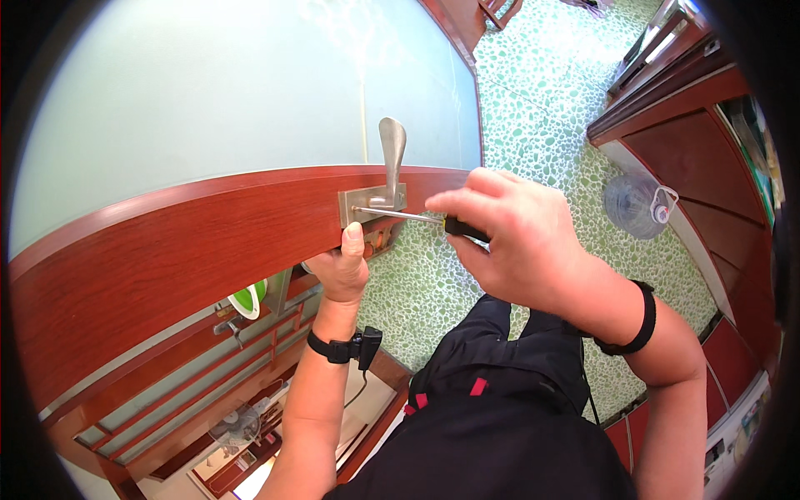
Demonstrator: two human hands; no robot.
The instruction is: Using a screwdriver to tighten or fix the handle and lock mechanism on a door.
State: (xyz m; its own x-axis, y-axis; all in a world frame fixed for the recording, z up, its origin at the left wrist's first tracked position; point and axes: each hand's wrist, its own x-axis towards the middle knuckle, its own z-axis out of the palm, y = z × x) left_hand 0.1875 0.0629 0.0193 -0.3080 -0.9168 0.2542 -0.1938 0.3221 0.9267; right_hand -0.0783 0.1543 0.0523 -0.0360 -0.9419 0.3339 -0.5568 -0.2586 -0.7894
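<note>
A metal door handle (392,154) with a lever rises from its rectangular plate (345,210) on the red-brown door frame (192,218). My right hand (525,229) is closed on a screwdriver's dark handle, and the index finger stretches out above its shaft. The screwdriver (408,215) lies nearly level across the plate, its tip at a screw spot near the plate's left end. At the plate's lower edge, the thumb of my left hand (343,268) presses upward. The other left fingers go behind the door's edge and are hidden.
A pale panel (250,92) fills the door's upper part. The floor (542,108) is green and white pebble-patterned. To the right, a large clear water bottle (632,205) stands beside a red-brown cabinet (700,158). A green and white object (248,298) shows below the door at left.
</note>
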